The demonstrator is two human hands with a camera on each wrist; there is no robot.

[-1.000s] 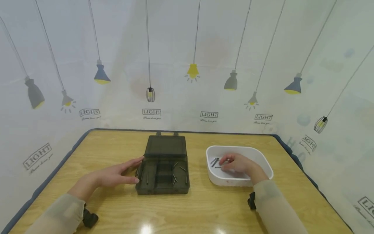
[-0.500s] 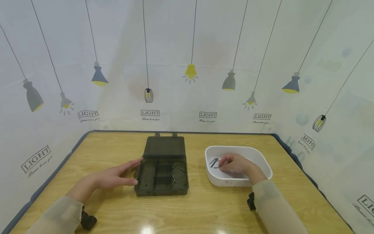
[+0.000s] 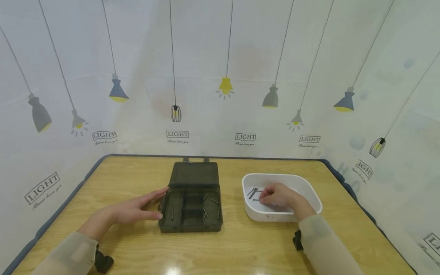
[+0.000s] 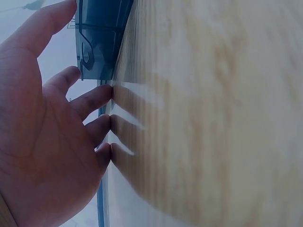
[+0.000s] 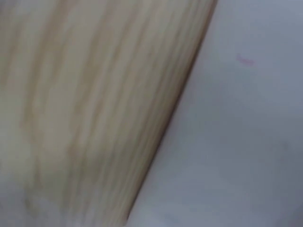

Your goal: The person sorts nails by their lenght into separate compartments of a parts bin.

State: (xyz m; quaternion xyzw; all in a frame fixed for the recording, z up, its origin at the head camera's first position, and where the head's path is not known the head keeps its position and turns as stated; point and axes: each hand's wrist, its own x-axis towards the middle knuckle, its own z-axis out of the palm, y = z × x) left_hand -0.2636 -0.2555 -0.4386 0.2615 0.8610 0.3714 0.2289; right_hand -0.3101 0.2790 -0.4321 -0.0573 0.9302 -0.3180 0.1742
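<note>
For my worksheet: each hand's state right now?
Left hand: open, beside the dark translucent plastic box.
Right hand: curled inside the white rounded plastic tub; whether holding anything, unclear.

I see a wood table [image 3: 220,254] from here, an open dark box [image 3: 190,228] on it, a white tub [image 3: 264,216] to the right

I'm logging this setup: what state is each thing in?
Dark box: lid open.
White bin: uncovered, upright.
Metal pins in the box: lying loose, scattered.
Metal pins in the bin: lying loose.
Left hand: fingers spread, at the box's edge.
Right hand: fingers curled inside the bin; any grip unclear.
</note>
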